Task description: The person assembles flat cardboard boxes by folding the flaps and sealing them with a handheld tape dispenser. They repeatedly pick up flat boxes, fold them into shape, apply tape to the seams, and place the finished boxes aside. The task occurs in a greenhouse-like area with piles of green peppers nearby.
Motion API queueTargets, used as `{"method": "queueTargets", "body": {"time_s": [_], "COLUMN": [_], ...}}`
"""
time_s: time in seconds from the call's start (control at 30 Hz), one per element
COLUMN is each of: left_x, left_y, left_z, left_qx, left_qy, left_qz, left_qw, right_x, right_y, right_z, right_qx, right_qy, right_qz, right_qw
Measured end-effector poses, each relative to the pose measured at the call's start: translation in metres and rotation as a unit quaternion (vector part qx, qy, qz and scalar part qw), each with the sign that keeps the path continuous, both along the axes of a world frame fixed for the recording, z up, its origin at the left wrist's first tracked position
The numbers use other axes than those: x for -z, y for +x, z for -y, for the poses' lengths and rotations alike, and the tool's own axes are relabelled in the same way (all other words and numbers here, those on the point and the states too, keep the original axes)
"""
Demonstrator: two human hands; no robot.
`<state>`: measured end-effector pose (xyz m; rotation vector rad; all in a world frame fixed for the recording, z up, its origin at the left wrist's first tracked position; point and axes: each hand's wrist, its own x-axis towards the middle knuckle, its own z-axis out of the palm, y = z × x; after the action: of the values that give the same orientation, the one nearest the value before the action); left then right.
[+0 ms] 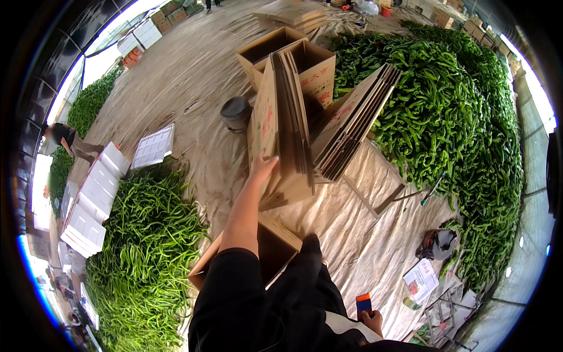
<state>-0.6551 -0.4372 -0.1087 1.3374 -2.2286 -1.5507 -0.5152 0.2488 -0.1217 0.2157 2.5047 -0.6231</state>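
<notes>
My left hand (265,168) reaches forward and grips the near edge of a flattened cardboard box (267,120), one of a leaning stack. Part of this stack is smeared by motion. Low on the right, my right hand (372,321) is closed around a small orange and blue object (363,303), whose kind I cannot make out. Another bundle of flattened cardboard boxes (355,120) leans to the right of the first. Below my left forearm stands an open cardboard box (275,252), partly hidden by my arm and leg.
Open boxes (319,73) stand behind the stacks, beside a dark bucket (236,112). Green peppers lie in a large heap (446,100) on the right and a smaller pile (149,234) on the left. White foam boxes (97,193) and a bending person (73,141) are far left. A bag (438,243) sits right.
</notes>
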Motion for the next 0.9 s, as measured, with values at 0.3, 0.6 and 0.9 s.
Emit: {"method": "queueTargets", "body": {"time_s": [0.3,0.6,0.9], "left_x": [-0.029,-0.032,-0.156], "left_y": [-0.016,0.033,0.151], "left_z": [0.038,0.082,0.085], "left_qx": [0.064,0.252,0.106], "left_qy": [-0.047,-0.138,0.044], "left_qz": [0.191,0.204,0.11], "left_qw": [0.978,0.936,0.987], "right_x": [-0.012,-0.02,-0.081], "right_y": [0.008,0.04,-0.04], "right_z": [0.013,0.11,0.334], "right_qx": [0.061,0.022,-0.242], "right_qy": [0.042,-0.156,-0.262], "right_qz": [-0.02,-0.048,-0.08], "right_qw": [0.997,0.986,0.931]}}
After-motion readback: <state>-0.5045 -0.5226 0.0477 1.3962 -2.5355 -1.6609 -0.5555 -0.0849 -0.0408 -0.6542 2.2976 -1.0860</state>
